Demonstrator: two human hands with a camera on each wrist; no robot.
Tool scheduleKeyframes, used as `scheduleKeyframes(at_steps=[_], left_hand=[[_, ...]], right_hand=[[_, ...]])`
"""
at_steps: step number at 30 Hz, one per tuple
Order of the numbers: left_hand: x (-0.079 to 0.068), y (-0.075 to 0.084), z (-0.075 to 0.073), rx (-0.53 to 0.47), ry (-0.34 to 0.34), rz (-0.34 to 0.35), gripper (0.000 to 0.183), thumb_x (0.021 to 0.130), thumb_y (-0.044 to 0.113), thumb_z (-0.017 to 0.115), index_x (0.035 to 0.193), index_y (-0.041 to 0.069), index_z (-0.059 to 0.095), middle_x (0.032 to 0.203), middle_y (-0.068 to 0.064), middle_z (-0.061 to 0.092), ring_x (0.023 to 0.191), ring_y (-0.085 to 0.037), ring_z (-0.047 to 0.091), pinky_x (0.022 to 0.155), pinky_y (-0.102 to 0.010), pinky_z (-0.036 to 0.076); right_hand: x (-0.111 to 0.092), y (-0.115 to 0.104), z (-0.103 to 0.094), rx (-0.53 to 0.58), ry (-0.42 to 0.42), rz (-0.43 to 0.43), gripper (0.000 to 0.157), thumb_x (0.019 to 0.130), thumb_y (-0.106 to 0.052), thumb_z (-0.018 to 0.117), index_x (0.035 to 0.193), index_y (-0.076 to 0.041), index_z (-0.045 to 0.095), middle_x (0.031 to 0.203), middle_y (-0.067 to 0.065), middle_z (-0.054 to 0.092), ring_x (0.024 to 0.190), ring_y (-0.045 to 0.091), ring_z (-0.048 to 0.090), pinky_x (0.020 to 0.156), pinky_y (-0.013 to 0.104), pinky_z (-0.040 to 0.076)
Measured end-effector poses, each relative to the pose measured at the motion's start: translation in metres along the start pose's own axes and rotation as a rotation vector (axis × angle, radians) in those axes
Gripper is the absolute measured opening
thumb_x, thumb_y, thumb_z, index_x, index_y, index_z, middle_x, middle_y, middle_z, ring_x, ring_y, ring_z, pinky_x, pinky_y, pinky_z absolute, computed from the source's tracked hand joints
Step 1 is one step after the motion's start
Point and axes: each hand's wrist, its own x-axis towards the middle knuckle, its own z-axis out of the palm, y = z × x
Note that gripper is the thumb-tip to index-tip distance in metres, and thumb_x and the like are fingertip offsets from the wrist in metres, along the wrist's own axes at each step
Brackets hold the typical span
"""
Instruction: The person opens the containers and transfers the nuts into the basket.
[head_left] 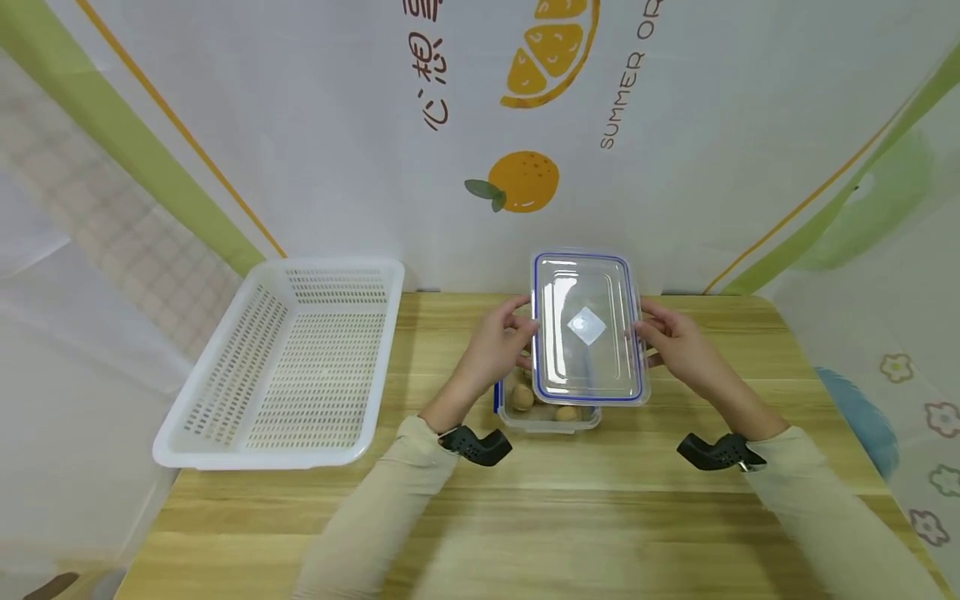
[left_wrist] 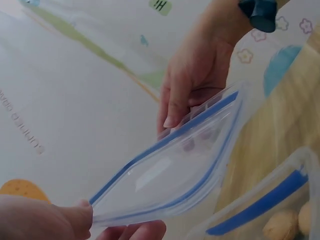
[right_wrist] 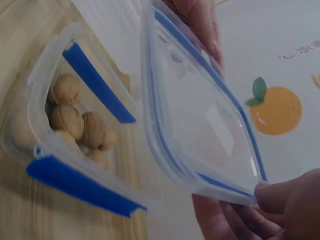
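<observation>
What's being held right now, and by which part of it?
The clear lid, by its two long edges: left hand on one, right hand on the other.

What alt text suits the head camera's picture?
A person's left hand and right hand hold a clear, blue-lined lid that partly hides an open box of walnuts on a wooden table. To the left stands a white perforated basket.

Lid [head_left: 588, 360] — clear, with blue outline
</observation>
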Motion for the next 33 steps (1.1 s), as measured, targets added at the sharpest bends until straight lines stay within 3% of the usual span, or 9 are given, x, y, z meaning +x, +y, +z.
scheduleKeyframes(at_steps=[7, 16, 19, 23, 26, 30, 33], left_hand=[[0.008, 0.002, 0.04, 0.0, -0.054, -0.073, 0.053, 0.103, 0.003, 0.057, 0.153, 0.002, 0.041, 0.1, -0.017, 0.066, 0.06, -0.019, 0.065, 0.067, -0.048, 0.062], [0.009, 0.008, 0.096, 0.068, -0.084, -0.129, 0.057, 0.102, 0.003, 0.06, 0.155, 0.003, 0.038, 0.106, -0.014, 0.069, 0.059, -0.026, 0.07, 0.052, -0.025, 0.057], [0.01, 0.005, 0.115, 0.098, -0.064, -0.127, 0.057, 0.102, 0.004, 0.06, 0.155, 0.003, 0.039, 0.103, -0.011, 0.069, 0.058, -0.024, 0.069, 0.049, -0.022, 0.055], [0.011, -0.002, 0.137, 0.156, -0.019, -0.141, 0.057, 0.102, 0.007, 0.061, 0.155, 0.005, 0.039, 0.089, -0.002, 0.067, 0.052, -0.014, 0.063, 0.047, -0.021, 0.05], [0.011, -0.007, 0.15, 0.214, -0.011, -0.145, 0.056, 0.102, 0.008, 0.062, 0.154, 0.007, 0.041, 0.08, 0.001, 0.062, 0.052, -0.009, 0.056, 0.047, -0.021, 0.046], [0.011, -0.012, 0.167, 0.374, -0.036, -0.088, 0.039, 0.1, 0.004, 0.061, 0.137, 0.004, 0.052, 0.074, -0.001, 0.06, 0.055, -0.009, 0.051, 0.046, -0.02, 0.041], [0.012, -0.018, 0.181, 0.48, -0.063, -0.096, 0.043, 0.098, 0.004, 0.062, 0.14, 0.002, 0.05, 0.073, -0.002, 0.061, 0.055, -0.01, 0.049, 0.045, -0.021, 0.039]], right_hand=[[-0.016, 0.014, -0.041, 0.006, -0.082, 0.038, 0.053, 0.111, -0.011, 0.041, 0.155, 0.013, 0.022, 0.1, -0.012, 0.069, 0.086, 0.007, 0.069, 0.07, 0.031, 0.062], [-0.037, 0.044, -0.086, -0.048, -0.134, 0.103, 0.053, 0.111, -0.011, 0.041, 0.151, 0.016, 0.021, 0.101, -0.011, 0.071, 0.088, 0.008, 0.071, 0.068, 0.031, 0.061], [-0.043, 0.051, -0.092, -0.116, -0.133, 0.156, 0.053, 0.111, -0.011, 0.039, 0.151, 0.017, 0.019, 0.106, 0.0, 0.07, 0.088, 0.005, 0.069, 0.071, 0.031, 0.061], [-0.046, 0.059, -0.096, -0.186, -0.139, 0.216, 0.054, 0.112, -0.008, 0.036, 0.152, 0.02, 0.014, 0.117, 0.025, 0.066, 0.089, 0.003, 0.067, 0.075, 0.033, 0.061], [-0.047, 0.068, -0.099, -0.209, -0.144, 0.245, 0.054, 0.111, -0.006, 0.034, 0.152, 0.02, 0.011, 0.123, 0.036, 0.06, 0.089, 0.002, 0.066, 0.078, 0.036, 0.061], [-0.053, 0.083, -0.104, -0.259, -0.138, 0.282, 0.053, 0.11, -0.003, 0.035, 0.15, 0.022, 0.011, 0.126, 0.045, 0.053, 0.094, 0.013, 0.068, 0.078, 0.039, 0.062], [-0.059, 0.095, -0.106, -0.312, -0.123, 0.304, 0.052, 0.109, -0.001, 0.037, 0.148, 0.025, 0.013, 0.125, 0.048, 0.051, 0.097, 0.029, 0.069, 0.075, 0.039, 0.062]])
